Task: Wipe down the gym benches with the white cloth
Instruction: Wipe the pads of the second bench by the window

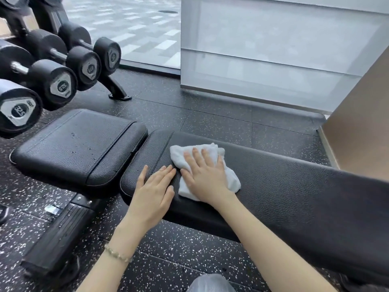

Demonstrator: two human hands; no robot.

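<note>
Since the white cloth point(205, 169) looked soft and limp (probably light), the right hand point(207, 178) pressed it flat-palmed, fingers spread, unclenched; the left hand point(154, 190) lay open on the bench pad point(294, 190).

The only markings sit on the silver end plates of the dumbbells point(52, 81) at far left. The nearest plate point(17, 111) seems to read "32.5", upside down; the numbers on the other plates are too blurred to read.
</note>
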